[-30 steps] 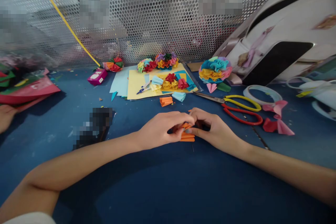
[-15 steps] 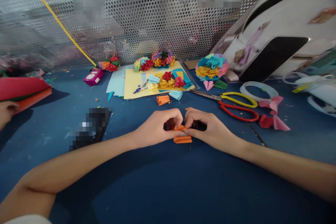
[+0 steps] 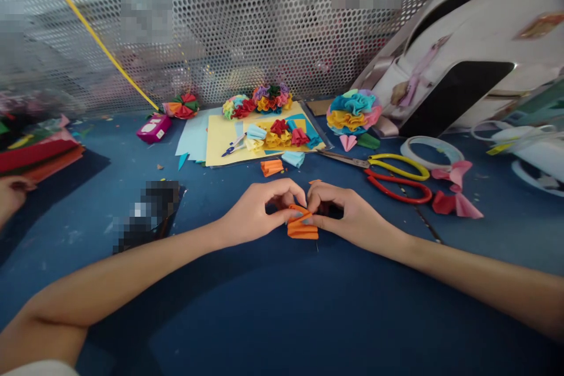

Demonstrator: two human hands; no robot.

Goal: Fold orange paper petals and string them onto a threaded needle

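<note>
Above the front of the blue table, a small piece of pleated orange paper (image 3: 302, 230) is pinched between both my hands. My left hand (image 3: 264, 211) grips its upper left part with thumb and fingers. From the right, my right hand (image 3: 348, 211) has thumb and curled fingers closed on the upper right edge. A thin dark point, like a needle or wire, sticks out below the paper; most of it is hidden. Just beyond my hands lie another folded orange paper (image 3: 272, 167) and a folded light-blue paper (image 3: 293, 158).
Scissors (image 3: 399, 179) with yellow and red handles lie right, beside a tape roll (image 3: 432, 153) and pink paper pieces (image 3: 458, 204). Paper flowers (image 3: 353, 113) and paper sheets (image 3: 215, 150) lie behind. A backpack (image 3: 480, 35) stands back right. Another person's hand (image 3: 12, 197) is at far left.
My left thumb has slid left along the orange paper, so more of its folds show. At far left, the other person's hand has shifted and the red paper sits lower.
</note>
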